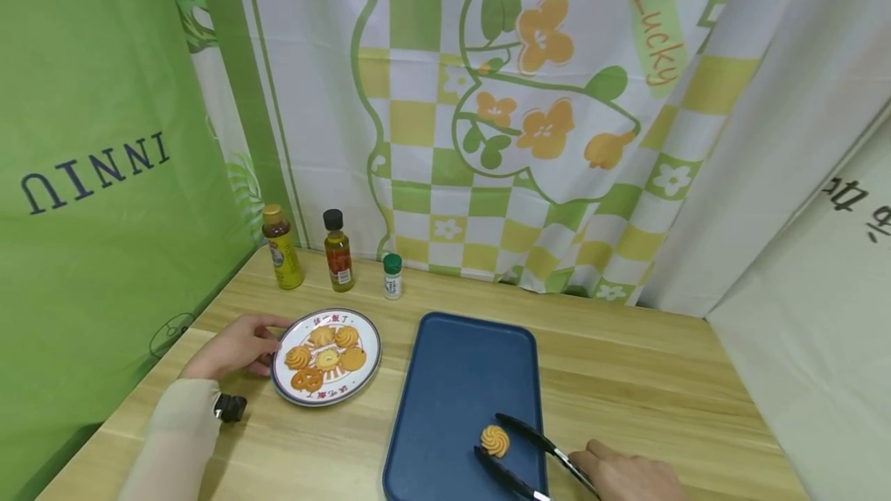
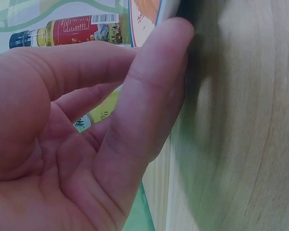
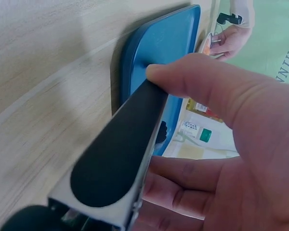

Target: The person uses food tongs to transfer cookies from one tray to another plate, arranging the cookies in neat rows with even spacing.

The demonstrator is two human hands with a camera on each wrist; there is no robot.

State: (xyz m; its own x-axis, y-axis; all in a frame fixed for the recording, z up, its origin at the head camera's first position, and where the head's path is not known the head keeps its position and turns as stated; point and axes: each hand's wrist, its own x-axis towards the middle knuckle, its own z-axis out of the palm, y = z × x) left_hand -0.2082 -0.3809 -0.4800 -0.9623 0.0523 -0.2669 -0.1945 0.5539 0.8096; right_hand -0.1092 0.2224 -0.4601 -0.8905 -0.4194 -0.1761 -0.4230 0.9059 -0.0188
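A white plate point(image 1: 373, 366) with a red-lettered rim holds several swirled orange cookies point(image 1: 326, 358). My left hand point(image 1: 267, 346) rests at its left edge, and in the left wrist view a straight finger point(image 2: 154, 96) presses the plate rim point(image 2: 166, 9). To the right lies a blue tray point(image 1: 459, 377) with one cookie point(image 1: 495, 441) near its front. Black tongs point(image 1: 532, 439) stand spread with a tip on either side of that cookie. My right hand point(image 1: 602, 466) grips the tongs' handle point(image 3: 120, 149), thumb on top.
Two oil bottles point(image 1: 281, 247) point(image 1: 338, 252) and a small green-capped jar point(image 1: 393, 275) stand at the back of the wooden table point(image 1: 626, 377). Green and checked cloth hangs behind and to the left. A white surface borders the right side.
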